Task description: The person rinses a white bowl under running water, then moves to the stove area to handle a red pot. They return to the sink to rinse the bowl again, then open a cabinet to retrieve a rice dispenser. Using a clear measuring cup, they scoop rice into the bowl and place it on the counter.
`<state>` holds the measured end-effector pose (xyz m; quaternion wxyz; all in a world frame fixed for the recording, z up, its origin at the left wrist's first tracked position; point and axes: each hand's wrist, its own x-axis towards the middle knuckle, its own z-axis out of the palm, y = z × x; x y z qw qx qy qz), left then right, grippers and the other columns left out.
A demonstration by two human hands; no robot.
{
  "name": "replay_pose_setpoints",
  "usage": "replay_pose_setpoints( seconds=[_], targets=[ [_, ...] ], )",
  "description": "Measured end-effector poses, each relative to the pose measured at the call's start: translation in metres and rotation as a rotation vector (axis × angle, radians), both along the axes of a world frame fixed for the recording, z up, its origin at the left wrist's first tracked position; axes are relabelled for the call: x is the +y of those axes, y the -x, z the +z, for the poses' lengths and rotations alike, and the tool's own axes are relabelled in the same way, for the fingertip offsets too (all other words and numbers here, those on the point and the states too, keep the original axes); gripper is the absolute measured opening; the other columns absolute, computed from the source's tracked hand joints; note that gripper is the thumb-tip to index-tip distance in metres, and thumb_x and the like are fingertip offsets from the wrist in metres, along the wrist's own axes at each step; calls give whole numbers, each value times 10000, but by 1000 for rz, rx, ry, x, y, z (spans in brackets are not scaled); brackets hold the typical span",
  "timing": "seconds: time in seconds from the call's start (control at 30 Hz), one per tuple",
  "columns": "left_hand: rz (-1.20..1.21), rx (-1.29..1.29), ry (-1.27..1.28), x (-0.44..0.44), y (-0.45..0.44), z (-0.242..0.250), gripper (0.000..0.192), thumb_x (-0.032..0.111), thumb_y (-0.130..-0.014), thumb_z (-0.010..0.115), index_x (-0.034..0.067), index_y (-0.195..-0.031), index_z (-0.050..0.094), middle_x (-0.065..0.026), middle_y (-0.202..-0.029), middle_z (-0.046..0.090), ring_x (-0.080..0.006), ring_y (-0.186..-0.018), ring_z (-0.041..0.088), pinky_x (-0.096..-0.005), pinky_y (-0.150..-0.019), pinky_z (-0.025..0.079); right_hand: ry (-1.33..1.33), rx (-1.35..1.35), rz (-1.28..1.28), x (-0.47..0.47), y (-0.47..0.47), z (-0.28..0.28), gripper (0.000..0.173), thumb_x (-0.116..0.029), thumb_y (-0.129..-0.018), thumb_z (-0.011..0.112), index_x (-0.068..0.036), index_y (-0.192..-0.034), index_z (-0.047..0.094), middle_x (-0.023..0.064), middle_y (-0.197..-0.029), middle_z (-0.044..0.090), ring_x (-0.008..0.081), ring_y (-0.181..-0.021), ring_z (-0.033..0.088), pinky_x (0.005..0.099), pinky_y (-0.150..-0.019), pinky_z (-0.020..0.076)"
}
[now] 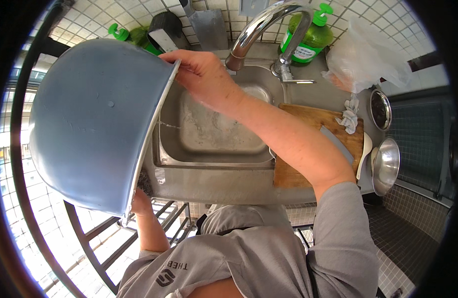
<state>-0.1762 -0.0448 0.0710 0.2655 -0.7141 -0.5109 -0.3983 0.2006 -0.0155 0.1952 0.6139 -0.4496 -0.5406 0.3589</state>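
A large blue-grey basin is tipped on its side at the left, its rounded outside towards me and its mouth facing the sink. My right hand grips the far part of its pale rim, that arm stretched across the stainless steel sink. Close to my body, my left hand is at the near part of the rim; the basin hides most of its fingers. Wet marks show on the sink's bottom, and a thin streak of water appears beside the rim. The basin's inside is out of sight.
A chrome faucet arches over the sink's back. Right of it are a green soap bottle and a plastic bag. A wooden cutting board carries a cleaver blade. Metal bowls stand farther right; dark metal bars line the left.
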Motion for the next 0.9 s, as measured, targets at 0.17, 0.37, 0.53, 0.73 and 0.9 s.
replay_pose_setpoints(
  seconds=[0.17, 0.37, 0.53, 0.73, 0.9],
  targets=[
    [-203, -419, 75, 30, -19, 31, 332, 192, -908, 511, 57, -1209, 551, -102, -1177, 580, -267, -932, 611, -341, -784, 488, -257, -15, -204, -18, 17, 43, 226, -78, -818, 640, -60, -1042, 654, 126, -796, 679, 186, -692, 658, 277, -629, 497],
    [-307, -593, 63, 41, -32, 64, 325, 173, -909, 517, 35, -1201, 553, -117, -1168, 587, -274, -937, 610, -347, -796, 488, -167, -125, -347, -61, 23, 52, 239, -96, -823, 630, -79, -1060, 656, 141, -776, 669, 213, -673, 653, 283, -623, 494],
    [-366, -663, 52, 49, -32, 78, 319, 156, -910, 523, 16, -1195, 554, -129, -1160, 592, -281, -941, 609, -353, -805, 488, -125, -38, -359, -89, 30, 54, 289, -118, -849, 641, -41, -1127, 625, 79, -848, 691, 91, -746, 630, 226, -673, 496],
    [-431, -717, 23, 39, -42, 105, 312, 136, -912, 529, -6, -1188, 555, -143, -1151, 599, -288, -945, 608, -359, -817, 488, -349, -146, -431, -94, 29, 71, 276, -138, -816, 661, -30, -1069, 638, 140, -891, 681, 229, -809, 670, 315, -695, 523],
    [-345, -803, 131, -13, -60, 145, 283, 118, -882, 578, -61, -1100, 580, -154, -1066, 629, -259, -882, 608, -359, -817, 487, -353, -374, -551, -109, 28, 104, 217, -138, -768, 668, 16, -888, 573, 180, -745, 624, 374, -729, 619, 439, -669, 493]
  ],
)
